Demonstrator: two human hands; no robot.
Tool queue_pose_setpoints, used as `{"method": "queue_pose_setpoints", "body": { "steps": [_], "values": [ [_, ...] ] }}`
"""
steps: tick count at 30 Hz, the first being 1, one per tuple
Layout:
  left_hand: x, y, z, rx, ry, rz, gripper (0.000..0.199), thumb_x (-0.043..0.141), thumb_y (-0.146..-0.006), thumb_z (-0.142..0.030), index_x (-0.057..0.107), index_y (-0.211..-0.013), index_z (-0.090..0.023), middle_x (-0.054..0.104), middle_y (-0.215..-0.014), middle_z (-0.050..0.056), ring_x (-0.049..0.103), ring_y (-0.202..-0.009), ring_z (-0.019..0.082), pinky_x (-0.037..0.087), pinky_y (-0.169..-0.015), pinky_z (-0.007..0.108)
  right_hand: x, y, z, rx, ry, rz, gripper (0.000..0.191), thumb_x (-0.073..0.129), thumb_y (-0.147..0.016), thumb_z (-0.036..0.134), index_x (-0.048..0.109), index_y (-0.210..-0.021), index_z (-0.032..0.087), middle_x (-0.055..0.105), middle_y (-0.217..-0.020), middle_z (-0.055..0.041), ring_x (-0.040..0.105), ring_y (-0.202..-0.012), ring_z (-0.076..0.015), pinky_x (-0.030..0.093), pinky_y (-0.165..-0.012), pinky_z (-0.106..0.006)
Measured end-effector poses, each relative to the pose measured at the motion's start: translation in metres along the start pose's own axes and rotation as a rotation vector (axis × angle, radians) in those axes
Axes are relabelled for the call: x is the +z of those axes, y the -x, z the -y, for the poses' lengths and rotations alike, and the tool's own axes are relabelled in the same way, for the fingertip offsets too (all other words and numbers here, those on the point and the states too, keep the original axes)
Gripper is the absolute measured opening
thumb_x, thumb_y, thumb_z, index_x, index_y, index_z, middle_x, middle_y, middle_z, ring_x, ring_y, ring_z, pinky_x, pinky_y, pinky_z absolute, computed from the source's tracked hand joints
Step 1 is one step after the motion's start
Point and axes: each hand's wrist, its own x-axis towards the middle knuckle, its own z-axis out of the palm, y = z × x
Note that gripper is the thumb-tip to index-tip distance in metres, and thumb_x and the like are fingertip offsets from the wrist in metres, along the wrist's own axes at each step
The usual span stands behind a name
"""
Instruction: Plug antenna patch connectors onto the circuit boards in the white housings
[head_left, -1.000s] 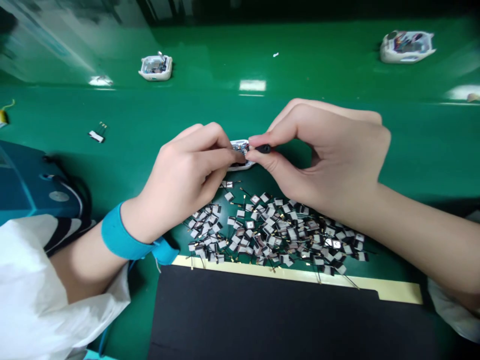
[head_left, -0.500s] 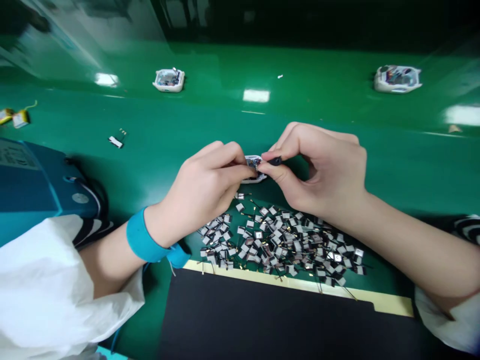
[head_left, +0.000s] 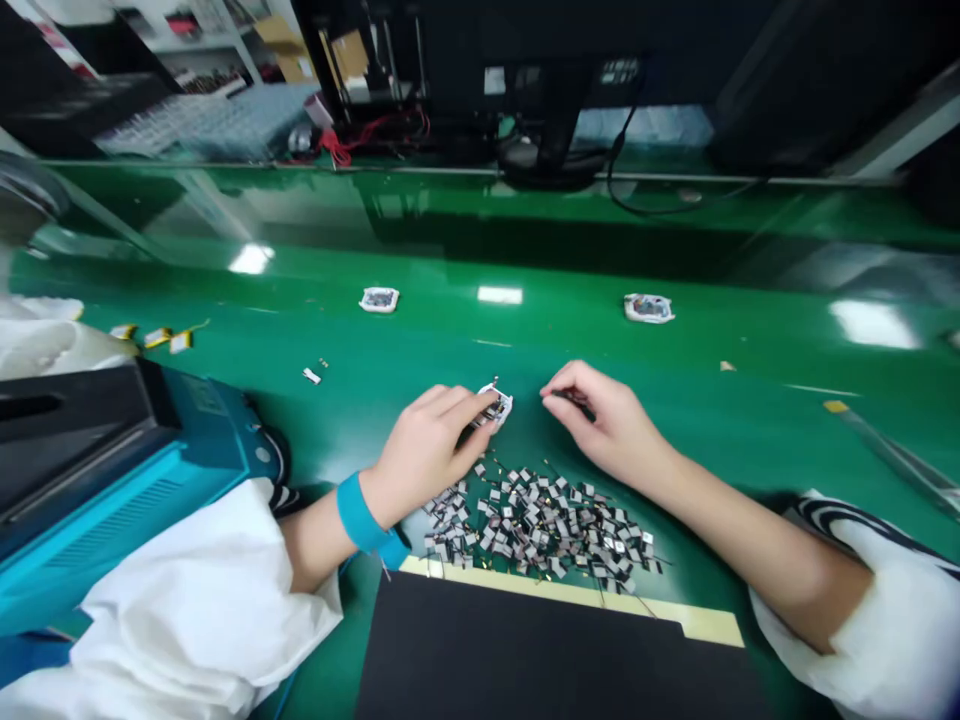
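Observation:
My left hand (head_left: 442, 435), with a blue band at the wrist, grips a small white device casing (head_left: 498, 408) with electronic parts inside, its fingers covering the left side. To the right and apart from the casing, my right hand (head_left: 604, 410) is closed in a pinch. A small black object (head_left: 571, 398) shows among its fingers, too hidden to name. Just below both hands lies a heap of small grey-and-black modules with short thin leads (head_left: 547, 525).
Two similar white casings (head_left: 379, 299) (head_left: 649, 308) lie farther back. A small white part (head_left: 311, 376) and yellow battery-like packs (head_left: 181, 342) are to the left. A blue machine (head_left: 202, 430) stands at left. A black sheet (head_left: 540, 650) lies in front. Another person's sleeve (head_left: 45, 335) shows far left.
My right hand has moved right, away from the casing. A thin piece now sticks up from the casing's far edge. My view has tilted up, showing the bench's back.

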Motion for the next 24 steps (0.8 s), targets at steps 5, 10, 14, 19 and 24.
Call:
{"method": "queue_pose_setpoints", "body": {
  "steps": [5,10,14,19,24],
  "values": [
    [-0.003,0.000,0.000,-0.053,0.289,0.002,0.037,0.039,-0.084,-0.012,0.042,-0.120,-0.016,0.055,-0.092,0.004,0.051,-0.074,0.011,0.045,-0.070,0.024,0.004,-0.007,0.002,-0.007,0.210,0.133,0.016,0.054,-0.080,0.028,0.056,-0.087,0.014,0.053,-0.075,-0.0010,0.042,-0.058,-0.0070,0.038,-0.056,-0.021],
    [-0.006,-0.016,0.020,0.040,0.288,0.093,0.060,0.051,-0.075,-0.008,0.028,-0.129,-0.020,0.047,-0.120,0.006,0.042,-0.110,0.018,0.035,-0.096,0.036,0.007,-0.014,0.003,-0.058,0.282,0.178,0.018,0.059,-0.077,0.027,0.057,-0.090,0.014,0.056,-0.080,-0.0022,0.047,-0.065,-0.0099,0.042,-0.062,-0.024],
    [-0.002,-0.021,0.032,0.111,0.286,0.243,0.059,0.057,-0.078,-0.022,0.028,-0.130,-0.019,0.048,-0.121,0.008,0.044,-0.110,0.020,0.038,-0.094,0.037,0.004,-0.015,0.004,-0.244,0.416,0.285,0.017,0.049,-0.083,0.022,0.056,-0.096,0.015,0.057,-0.091,-0.0049,0.051,-0.085,-0.0145,0.045,-0.076,-0.029],
    [0.003,-0.016,0.031,0.104,0.218,0.185,0.057,0.059,-0.077,-0.029,0.033,-0.127,-0.018,0.051,-0.115,0.010,0.048,-0.105,0.021,0.041,-0.091,0.037,0.012,-0.011,0.011,-0.450,0.786,0.147,0.016,0.046,-0.084,0.023,0.059,-0.085,0.012,0.054,-0.078,-0.0065,0.051,-0.074,-0.0175,0.045,-0.066,-0.031],
    [0.004,-0.015,0.027,0.019,0.271,0.081,0.060,0.064,-0.071,-0.022,0.035,-0.124,-0.019,0.053,-0.112,0.007,0.051,-0.102,0.020,0.044,-0.090,0.033,0.020,-0.017,0.020,-0.431,0.874,0.063,0.011,0.049,-0.079,0.017,0.056,-0.072,0.011,0.050,-0.070,-0.0055,0.048,-0.067,-0.0164,0.042,-0.061,-0.029]
  ]
}}
